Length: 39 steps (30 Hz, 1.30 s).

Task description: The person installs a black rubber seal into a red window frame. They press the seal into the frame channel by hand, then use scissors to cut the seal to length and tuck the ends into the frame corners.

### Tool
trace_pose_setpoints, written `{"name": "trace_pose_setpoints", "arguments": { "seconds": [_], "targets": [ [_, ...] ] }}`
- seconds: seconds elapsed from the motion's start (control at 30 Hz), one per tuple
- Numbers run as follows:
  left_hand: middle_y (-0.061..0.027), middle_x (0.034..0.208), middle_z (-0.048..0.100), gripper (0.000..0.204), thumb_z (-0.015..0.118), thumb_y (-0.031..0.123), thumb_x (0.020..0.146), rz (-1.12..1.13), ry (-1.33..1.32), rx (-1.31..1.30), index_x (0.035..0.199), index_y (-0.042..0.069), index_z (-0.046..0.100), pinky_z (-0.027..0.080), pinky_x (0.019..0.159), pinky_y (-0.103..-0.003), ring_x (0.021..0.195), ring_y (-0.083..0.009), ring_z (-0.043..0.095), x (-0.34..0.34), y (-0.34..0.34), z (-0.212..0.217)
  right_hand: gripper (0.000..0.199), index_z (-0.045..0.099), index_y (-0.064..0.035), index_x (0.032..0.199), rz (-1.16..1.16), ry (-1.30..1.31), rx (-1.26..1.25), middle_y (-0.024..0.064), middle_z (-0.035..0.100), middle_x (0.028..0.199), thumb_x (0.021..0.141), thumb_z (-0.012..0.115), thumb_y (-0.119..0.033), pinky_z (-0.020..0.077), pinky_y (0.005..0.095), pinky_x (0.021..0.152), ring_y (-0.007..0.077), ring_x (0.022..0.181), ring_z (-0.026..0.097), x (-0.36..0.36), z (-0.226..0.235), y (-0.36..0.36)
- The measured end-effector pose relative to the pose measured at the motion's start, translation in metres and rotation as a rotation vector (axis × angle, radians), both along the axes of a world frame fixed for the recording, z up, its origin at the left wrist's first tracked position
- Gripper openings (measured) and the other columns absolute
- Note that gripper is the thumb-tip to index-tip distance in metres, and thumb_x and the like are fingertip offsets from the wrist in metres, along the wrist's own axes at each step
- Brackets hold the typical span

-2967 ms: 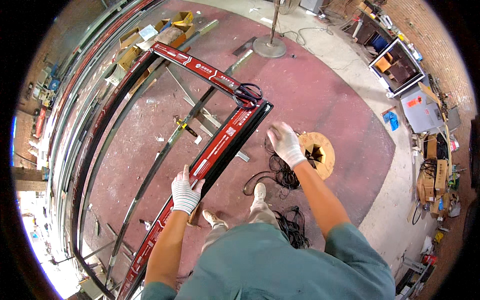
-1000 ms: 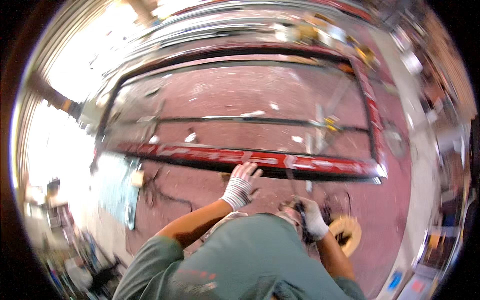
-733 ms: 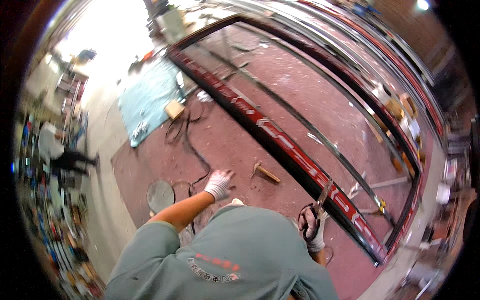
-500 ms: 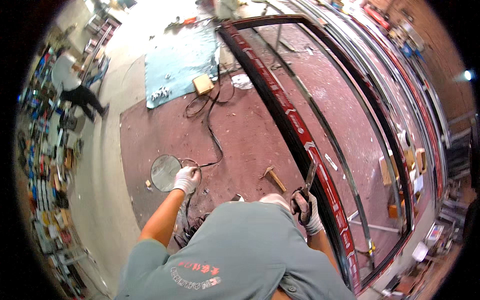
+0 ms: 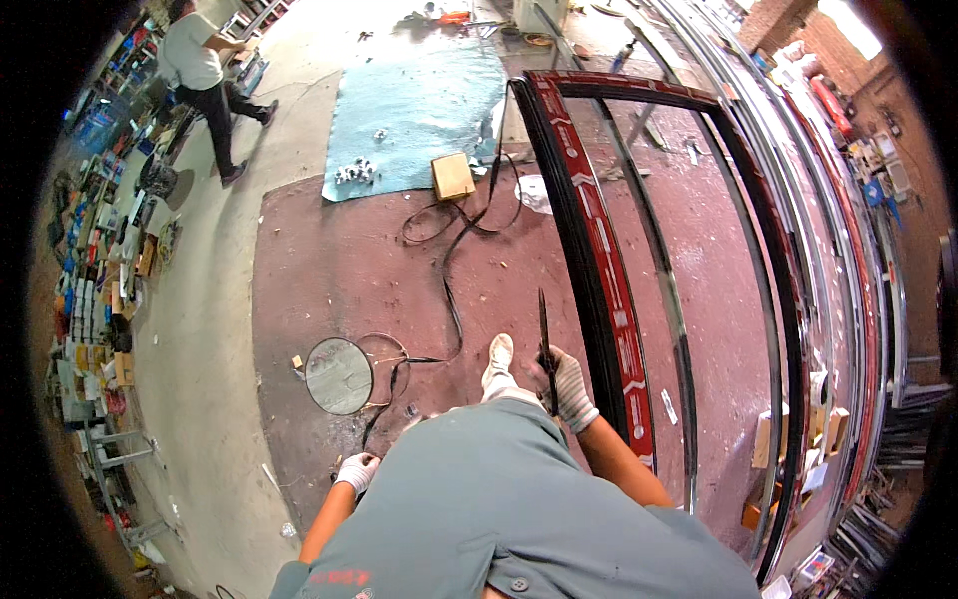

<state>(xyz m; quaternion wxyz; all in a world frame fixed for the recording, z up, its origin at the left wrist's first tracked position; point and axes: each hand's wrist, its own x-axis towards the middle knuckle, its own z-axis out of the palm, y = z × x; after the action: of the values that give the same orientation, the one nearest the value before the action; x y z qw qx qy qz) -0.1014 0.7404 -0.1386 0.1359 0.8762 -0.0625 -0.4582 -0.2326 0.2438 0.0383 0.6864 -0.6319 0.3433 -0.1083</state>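
My right hand (image 5: 569, 389), in a striped work glove, grips a pair of scissors (image 5: 544, 324) by its dark handles, blades pointing away from me. Lower left, my gloved left hand (image 5: 357, 471) is closed at the near end of a long black rubber strip (image 5: 451, 290); my fingers partly hide it there. The strip runs over the red floor sheet (image 5: 399, 290) and loops at the far end. A round grey disc (image 5: 339, 375) lies beside it, ahead of my left hand. To the right of the scissors stands a large dark frame (image 5: 609, 270) with red tape.
A yellowish box (image 5: 453, 177) sits by a blue mat (image 5: 409, 120) holding small metal parts (image 5: 357, 173). At the far left another person (image 5: 205, 85) walks near cluttered shelves. Long metal profiles (image 5: 848, 299) line the right side, with cardboard boxes (image 5: 768, 439) near the frame.
My left hand has moved back toward me from beside the disc. The scissors have shifted left, away from the frame. The hammer has gone out of sight, and my foot shows now.
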Motion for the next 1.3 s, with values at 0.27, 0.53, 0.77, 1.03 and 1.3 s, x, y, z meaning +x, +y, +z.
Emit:
{"name": "trace_pose_setpoints", "arguments": {
  "seconds": [0.27,0.53,0.77,1.03,1.3],
  "targets": [
    [-0.0155,0.107,0.075,0.037,0.066,0.030,0.094,0.492,-0.232,-0.351,0.113,-0.002,0.070,0.054,0.088,-0.035,0.094,-0.0236,0.070,0.131,-0.096,0.029,0.027,0.062,-0.0082,0.084,0.109,-0.029,0.082,-0.0051,0.053,0.066,0.088,0.081,-0.028,0.0367,0.0269,0.049,0.0049,0.059,0.043,0.154,-0.008,-0.121],
    [-0.0154,0.109,0.075,0.037,0.066,0.030,0.094,0.255,-0.053,-0.224,0.116,0.001,0.070,0.053,0.090,-0.035,0.097,-0.0221,0.070,0.292,-0.098,-0.032,0.022,0.059,-0.0100,0.086,-0.063,0.034,-0.020,-0.0057,0.052,0.061,0.092,0.073,-0.026,0.0367,0.0234,0.041,0.0043,0.047,0.045,0.282,-0.006,-0.149],
    [-0.0204,0.123,0.070,0.047,0.067,0.037,0.092,0.000,-0.148,-0.127,0.124,0.002,0.068,0.050,0.100,-0.040,0.114,-0.0324,0.067,0.546,-0.125,-0.015,0.025,0.056,-0.0117,0.084,-0.384,0.076,0.023,-0.0035,0.050,0.063,0.093,0.071,-0.030,0.0419,0.0269,0.041,0.0089,0.046,0.048,0.364,-0.064,-0.107],
    [-0.0162,0.119,0.072,0.046,0.067,0.035,0.094,0.138,-0.336,-0.244,0.123,0.000,0.067,0.051,0.097,-0.035,0.110,-0.0250,0.068,0.796,-0.181,0.009,0.019,0.060,-0.0098,0.085,-0.345,0.244,-0.069,-0.0059,0.051,0.071,0.092,0.075,-0.019,0.0407,0.0249,0.058,0.0043,0.066,0.042,0.448,-0.074,-0.099],
    [-0.0183,0.122,0.070,0.044,0.065,0.035,0.094,0.023,-0.223,-0.209,0.124,0.003,0.068,0.050,0.099,-0.037,0.113,-0.0286,0.067,0.805,-0.244,-0.008,0.031,0.062,-0.0060,0.086,-0.137,0.476,-0.355,0.0037,0.057,0.062,0.091,0.074,-0.033,0.0449,0.0324,0.047,0.0140,0.050,0.053,0.548,-0.138,-0.175]
  ]
}}
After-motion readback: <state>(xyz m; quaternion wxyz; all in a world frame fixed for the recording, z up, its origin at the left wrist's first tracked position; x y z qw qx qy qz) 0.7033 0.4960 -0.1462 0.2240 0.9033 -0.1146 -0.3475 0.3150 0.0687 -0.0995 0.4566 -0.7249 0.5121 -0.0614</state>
